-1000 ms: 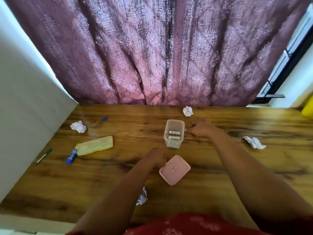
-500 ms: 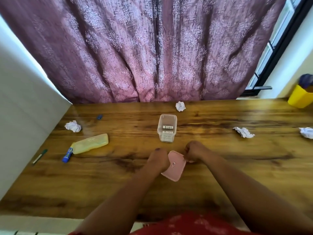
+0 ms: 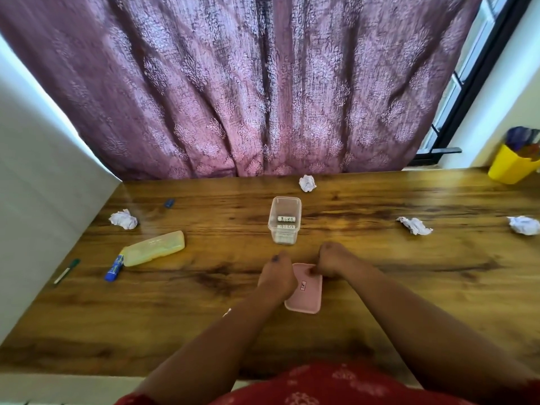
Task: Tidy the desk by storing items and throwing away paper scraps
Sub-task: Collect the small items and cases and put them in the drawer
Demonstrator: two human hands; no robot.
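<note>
A pink lid lies near the middle of the wooden desk, and both hands hold it. My left hand grips its left edge. My right hand pinches its far right corner. Just beyond them stands a clear open box with small white items inside. Crumpled paper scraps lie at the back centre, at the left, at the right and at the far right.
A pale yellow pencil case, a blue glue stick, a green pen and a small blue piece lie at the left. A yellow bin stands at the back right. A purple curtain hangs behind the desk.
My right hand came back from beside the clear box to the pink lid and took hold of it. The lid has turned under both hands. The view has shifted right.
</note>
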